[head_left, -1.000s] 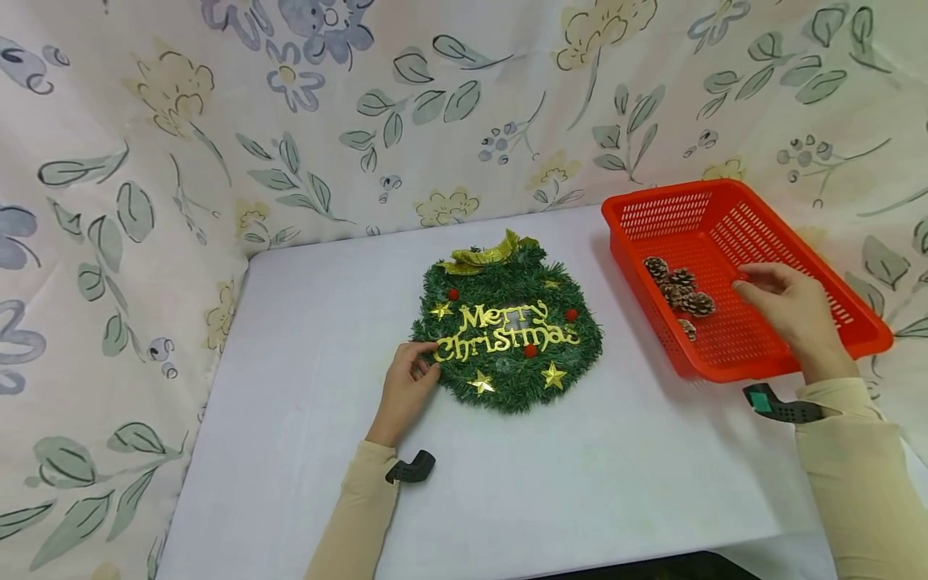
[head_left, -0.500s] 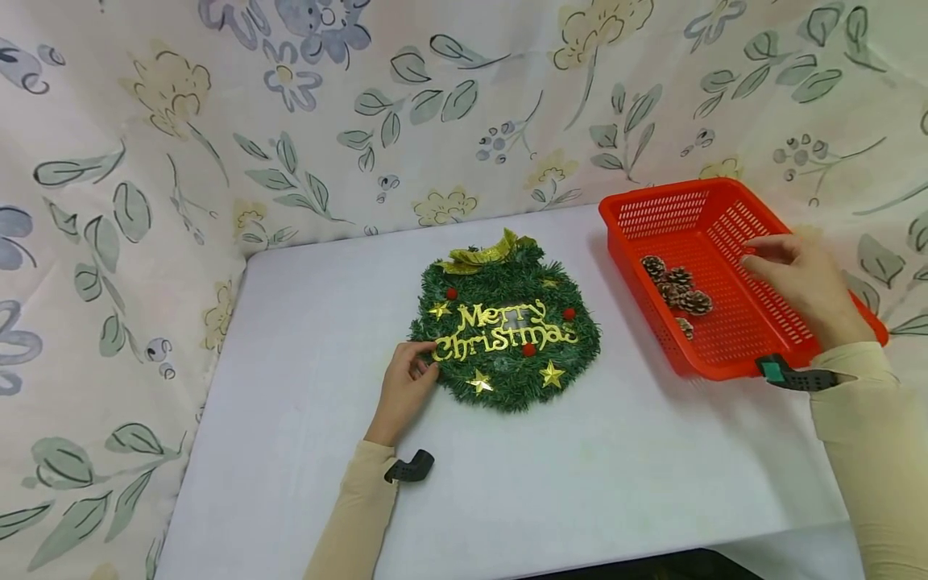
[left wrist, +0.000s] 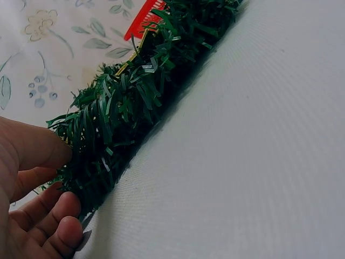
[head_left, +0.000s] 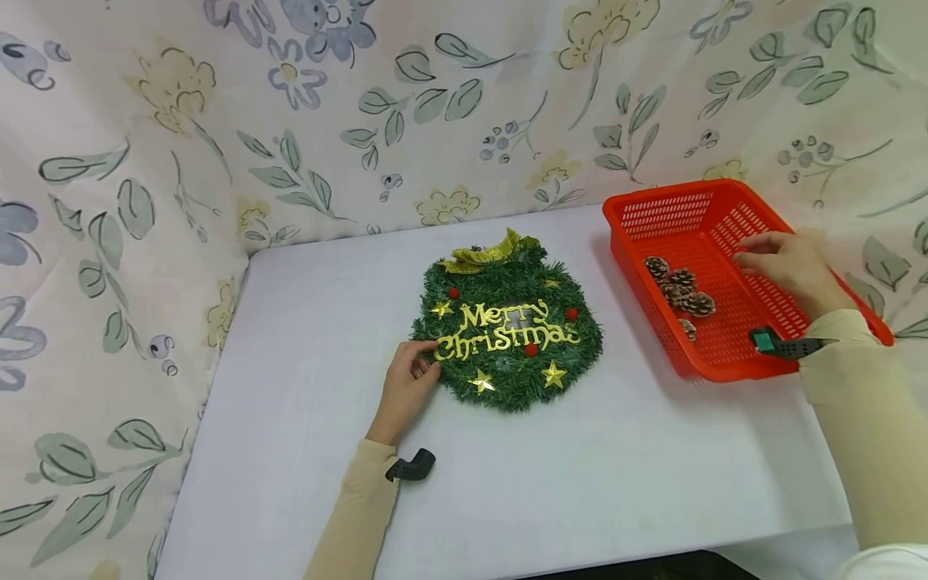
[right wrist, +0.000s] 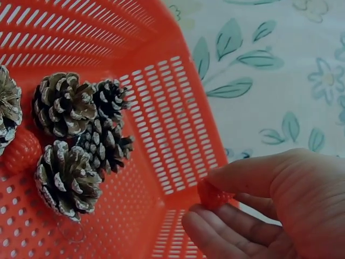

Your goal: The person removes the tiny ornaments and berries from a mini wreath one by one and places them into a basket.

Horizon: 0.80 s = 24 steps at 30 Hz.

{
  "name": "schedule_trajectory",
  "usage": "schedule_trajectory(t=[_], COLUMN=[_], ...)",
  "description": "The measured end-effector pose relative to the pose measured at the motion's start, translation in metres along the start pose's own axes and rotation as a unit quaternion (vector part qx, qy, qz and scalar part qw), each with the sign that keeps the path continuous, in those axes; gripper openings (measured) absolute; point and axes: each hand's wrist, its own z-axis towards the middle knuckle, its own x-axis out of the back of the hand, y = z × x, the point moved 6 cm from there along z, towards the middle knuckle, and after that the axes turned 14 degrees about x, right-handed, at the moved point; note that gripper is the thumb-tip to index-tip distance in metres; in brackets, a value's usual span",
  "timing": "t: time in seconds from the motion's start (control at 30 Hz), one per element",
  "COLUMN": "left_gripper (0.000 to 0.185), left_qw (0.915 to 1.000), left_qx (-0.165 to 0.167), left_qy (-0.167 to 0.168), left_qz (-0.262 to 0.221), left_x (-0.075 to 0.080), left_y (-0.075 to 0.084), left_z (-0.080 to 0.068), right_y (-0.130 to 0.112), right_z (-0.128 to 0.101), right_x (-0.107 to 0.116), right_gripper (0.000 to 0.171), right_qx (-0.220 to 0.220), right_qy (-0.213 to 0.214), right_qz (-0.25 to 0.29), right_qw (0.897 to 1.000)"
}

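Note:
A green tinsel wreath [head_left: 507, 379] lies on the white table, bearing gold "Merry Christmas" lettering [head_left: 500, 330], gold stars, small red balls and a gold bow. My left hand [head_left: 408, 388] pinches its left edge; in the left wrist view the left fingers [left wrist: 38, 156] meet the green tinsel. Over the red plastic basket [head_left: 714, 366], my right hand [head_left: 790, 270] pinches a small red raspberry-like ornament [right wrist: 213, 195] between thumb and fingers. Several pine cones [right wrist: 64, 105] with whitish tips sit in the basket. Beside them shows another red raspberry-like ornament [right wrist: 21, 152].
The basket has slotted, raised walls and stands at the table's right. A floral cloth [head_left: 435, 121] hangs behind and to the left of the white table [head_left: 319, 322]. The table's front edge runs along the bottom of the head view.
My right hand has shifted slightly farther back over the basket, still pinching the red ornament. The left hand and the wreath have stayed in place.

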Motion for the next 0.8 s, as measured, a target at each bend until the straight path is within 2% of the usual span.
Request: schedule_trajectory(t=[0.13,0.33,0.4,0.57,0.7,0.8], left_gripper=[0.034,0.036,0.036,0.034,0.033,0.032], left_qw=[1.0,0.9998,0.9999,0.9999,0.9998,0.9997], left_qx=[0.006,0.011,0.007,-0.007,-0.014,-0.019], left_qy=[-0.003,0.002,0.004,0.008,0.008,0.007], left_qz=[0.002,0.013,0.014,0.008,0.008,0.01], left_x=[-0.002,-0.007,-0.008,-0.007,-0.006,-0.006], left_y=[-0.004,-0.03,-0.034,-0.036,-0.036,-0.036], left_z=[0.003,0.017,0.019,0.019,0.019,0.019], right_y=[0.002,0.006,0.008,0.012,0.012,0.013], right_z=[0.002,0.006,0.007,0.008,0.009,0.01], right_x=[-0.006,-0.013,-0.014,-0.018,-0.023,-0.026], right_gripper=[0.083,0.079,0.08,0.083,0.077,0.073], right_qx=[0.004,0.016,0.018,0.019,0.018,0.018], right_qy=[-0.019,-0.035,-0.037,-0.069,-0.099,-0.104], right_qz=[-0.002,-0.002,-0.001,-0.006,-0.011,-0.015], right_qw=[1.0,0.999,0.999,0.997,0.995,0.994])
